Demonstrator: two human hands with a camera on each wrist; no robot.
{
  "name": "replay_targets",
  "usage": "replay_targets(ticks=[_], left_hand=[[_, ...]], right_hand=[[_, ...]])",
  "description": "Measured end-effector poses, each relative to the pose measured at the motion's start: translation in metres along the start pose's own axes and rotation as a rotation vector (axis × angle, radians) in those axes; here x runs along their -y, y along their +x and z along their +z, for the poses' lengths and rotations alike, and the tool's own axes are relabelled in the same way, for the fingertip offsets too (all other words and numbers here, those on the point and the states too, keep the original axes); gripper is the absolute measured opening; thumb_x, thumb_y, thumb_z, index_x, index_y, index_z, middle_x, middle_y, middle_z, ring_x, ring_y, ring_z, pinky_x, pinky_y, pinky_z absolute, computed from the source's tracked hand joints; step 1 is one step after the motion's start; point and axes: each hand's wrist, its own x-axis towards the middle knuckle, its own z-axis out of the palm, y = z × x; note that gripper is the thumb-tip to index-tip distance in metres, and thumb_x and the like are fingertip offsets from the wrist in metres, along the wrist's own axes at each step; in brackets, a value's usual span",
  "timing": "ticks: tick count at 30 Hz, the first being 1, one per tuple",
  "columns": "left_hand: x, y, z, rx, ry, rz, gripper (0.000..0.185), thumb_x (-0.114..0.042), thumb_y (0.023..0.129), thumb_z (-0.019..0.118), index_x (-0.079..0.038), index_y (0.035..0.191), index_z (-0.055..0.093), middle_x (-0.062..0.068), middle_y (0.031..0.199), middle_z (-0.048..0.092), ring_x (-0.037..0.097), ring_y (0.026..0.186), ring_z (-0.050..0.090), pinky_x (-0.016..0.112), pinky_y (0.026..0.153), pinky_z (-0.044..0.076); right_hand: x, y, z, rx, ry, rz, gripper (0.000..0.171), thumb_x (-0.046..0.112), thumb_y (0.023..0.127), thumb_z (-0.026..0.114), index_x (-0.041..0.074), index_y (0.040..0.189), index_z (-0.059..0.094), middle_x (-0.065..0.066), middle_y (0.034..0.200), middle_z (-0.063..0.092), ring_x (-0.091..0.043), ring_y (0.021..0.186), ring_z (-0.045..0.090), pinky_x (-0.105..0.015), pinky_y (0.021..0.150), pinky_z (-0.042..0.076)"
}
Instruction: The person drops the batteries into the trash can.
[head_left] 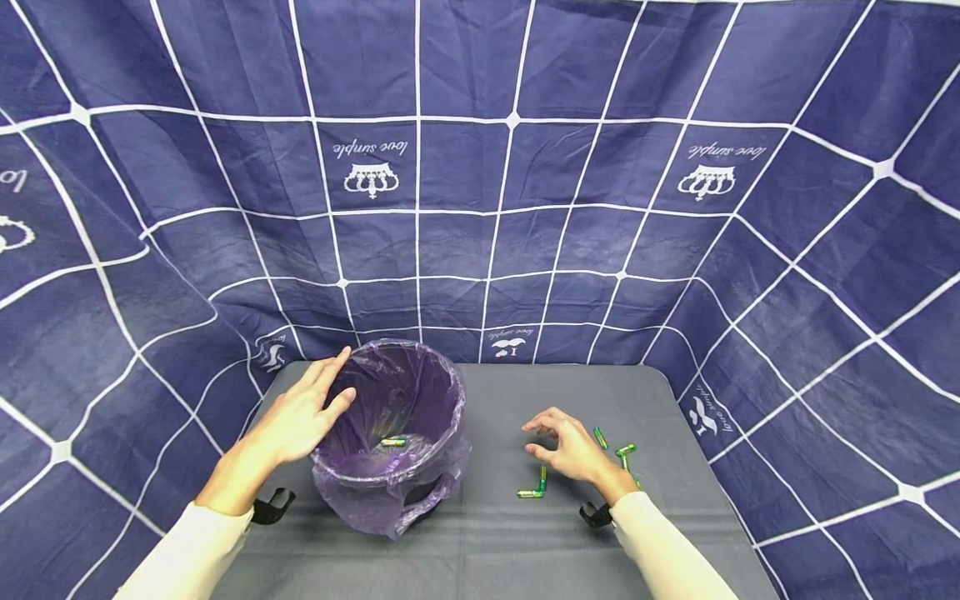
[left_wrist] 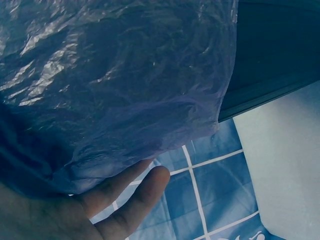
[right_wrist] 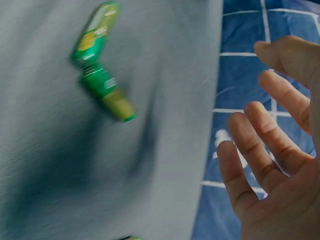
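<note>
A bin lined with a purple plastic bag (head_left: pixel 375 500) stands left of centre in the head view, with a green-and-yellow battery (head_left: pixel 393 442) visible at its bottom. My left hand (head_left: pixel 296 417) is at the bin's left rim, fingers extended; the left wrist view shows it beside the hanging liner (left_wrist: pixel 125 75) and the dark bin wall (left_wrist: pixel 275 55). Over the table, my right hand (head_left: pixel 570 446) holds nothing, its fingers loosely bent and spread. Two batteries (head_left: pixel 530 494) lie end to end at an angle just left of it. Several more batteries (head_left: pixel 626 449) lie to its right.
A grey cloth-covered table (head_left: pixel 495 550) carries everything. Blue sheets (head_left: pixel 465 167) with white lines hang at the back and both sides, close to the table's edges. Each wrist wears a black strap mount (head_left: pixel 596 515).
</note>
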Motion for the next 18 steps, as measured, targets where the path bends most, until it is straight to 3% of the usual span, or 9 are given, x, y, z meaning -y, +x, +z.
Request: replay_targets(ticks=[7,18], left_hand=[[-0.001,0.0,0.0,0.001,0.0,-0.006,0.072,-0.039,0.123,0.054,-0.009,0.185,0.03,0.026,0.175,0.048,0.058,0.155,0.057,0.082,0.112,0.052],[0.0,0.0,-0.001,0.003,0.0,-0.008,0.073,-0.04,0.123,0.053,-0.01,0.185,0.03,0.027,0.175,0.048,0.058,0.154,0.058,0.082,0.112,0.053]], right_hand=[[-0.023,-0.022,0.004,0.079,0.01,0.011,0.034,0.012,0.096,0.096,0.008,0.127,0.085,-0.004,0.127,0.078,-0.032,0.109,0.075,-0.045,0.093,0.066],[-0.045,-0.038,0.018,0.163,0.004,-0.006,0.031,0.011,0.096,0.096,0.014,0.125,0.088,-0.003,0.125,0.076,-0.026,0.105,0.071,-0.032,0.087,0.061]])
